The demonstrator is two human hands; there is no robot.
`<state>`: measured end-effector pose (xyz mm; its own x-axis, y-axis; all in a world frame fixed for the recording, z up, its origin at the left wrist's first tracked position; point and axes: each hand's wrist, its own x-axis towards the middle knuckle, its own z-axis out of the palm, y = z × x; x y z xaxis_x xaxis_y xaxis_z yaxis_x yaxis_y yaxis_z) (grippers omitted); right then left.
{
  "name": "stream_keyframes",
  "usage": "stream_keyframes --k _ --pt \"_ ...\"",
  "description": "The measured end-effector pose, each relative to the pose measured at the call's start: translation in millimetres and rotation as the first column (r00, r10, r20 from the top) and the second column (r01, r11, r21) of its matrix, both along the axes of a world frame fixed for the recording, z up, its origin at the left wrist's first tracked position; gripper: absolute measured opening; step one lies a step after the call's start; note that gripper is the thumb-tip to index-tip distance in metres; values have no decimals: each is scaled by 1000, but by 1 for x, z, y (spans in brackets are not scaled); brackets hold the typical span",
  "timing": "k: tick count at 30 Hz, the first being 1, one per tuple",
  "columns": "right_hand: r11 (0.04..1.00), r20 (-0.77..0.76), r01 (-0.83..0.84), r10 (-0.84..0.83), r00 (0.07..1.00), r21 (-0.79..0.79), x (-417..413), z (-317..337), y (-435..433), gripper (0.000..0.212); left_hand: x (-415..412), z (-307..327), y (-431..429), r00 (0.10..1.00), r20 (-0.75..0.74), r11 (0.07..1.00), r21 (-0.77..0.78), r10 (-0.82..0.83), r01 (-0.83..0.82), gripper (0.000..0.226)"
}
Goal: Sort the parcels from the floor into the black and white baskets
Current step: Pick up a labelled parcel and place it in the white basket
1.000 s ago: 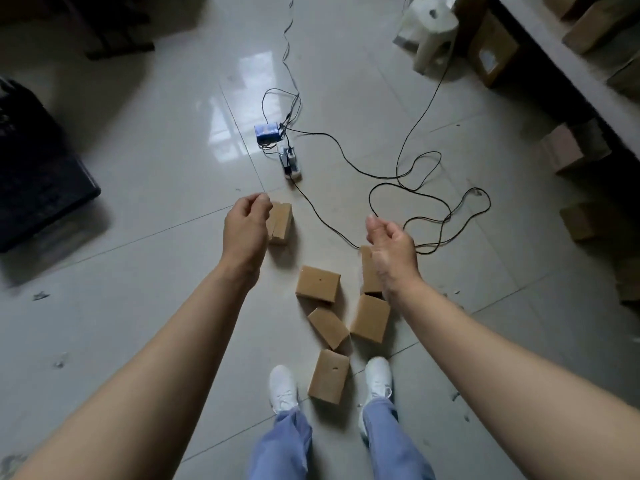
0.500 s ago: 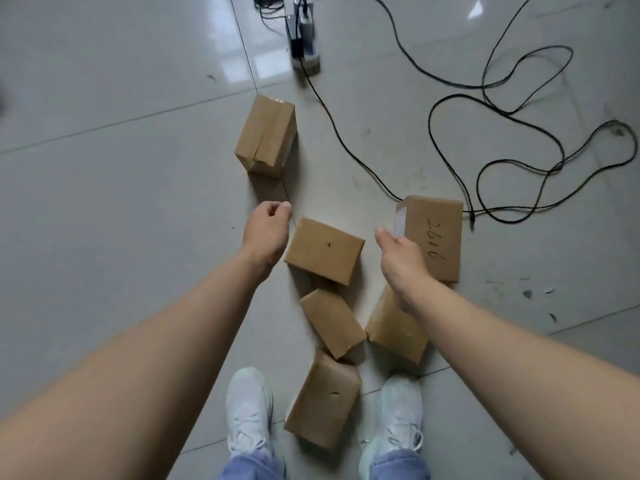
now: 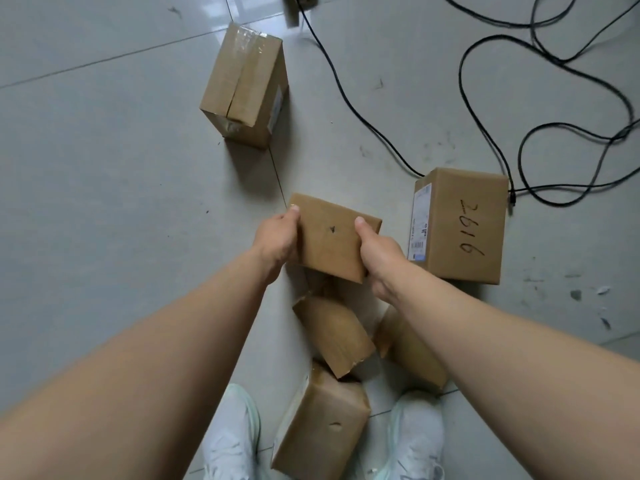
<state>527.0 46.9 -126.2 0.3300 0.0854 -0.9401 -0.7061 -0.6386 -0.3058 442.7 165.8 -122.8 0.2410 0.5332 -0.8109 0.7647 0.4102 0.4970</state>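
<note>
Cardboard parcel (image 3: 329, 237) sits centre frame above the other parcels (image 3: 332, 330) on the floor (image 3: 104, 202); my left hand (image 3: 277, 240) and right hand (image 3: 377, 258) pinch its opposite edges, thumbs on top. Looks stiff and light, so side edges suit me.

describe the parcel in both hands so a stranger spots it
From the white shoes, follow the brown parcels forward. The parcel between the left hand and right hand is it: the only one gripped, a small dark mark on top.

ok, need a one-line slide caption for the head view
The left hand and right hand grip a small brown cardboard parcel, five more lying on the grey tiled floor.
</note>
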Motion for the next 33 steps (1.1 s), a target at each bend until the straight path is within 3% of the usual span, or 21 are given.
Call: stream_keyframes --k 2,5,7,11,17,21,27,33 --pt "1000 37 5 -5 999 8 3 23 6 60 3 24 5 999 23 999 15 30 -31 30" --pt "999 67 -3 0 998 45 14 76 21 59 11 79 23 995 67 997 10 76 -77 44" --pt "997 97 -20 13 995 77 24 123 36 60 19 127 40 991 96 995 28 97 -100 36" --pt "986 215 -43 7 977 161 46 234 73 44 38 242 77 971 190 983 88 143 -162 26" --pt "958 302 -46 -44 952 285 55 415 116 50 37 430 116 923 294 944 137 250 -299 35" --pt "935 378 -114 -23 926 336 38 531 127 49 7 547 117 893 355 922 166 275 -350 37" --pt "868 440 -244 32 897 433 -16 679 120 29 -67 691 95 826 441 876 157 351 -455 30" --pt "750 481 -369 78 873 549 -72 764 94 42 -134 782 46 691 572 749 189 442 -636 34"
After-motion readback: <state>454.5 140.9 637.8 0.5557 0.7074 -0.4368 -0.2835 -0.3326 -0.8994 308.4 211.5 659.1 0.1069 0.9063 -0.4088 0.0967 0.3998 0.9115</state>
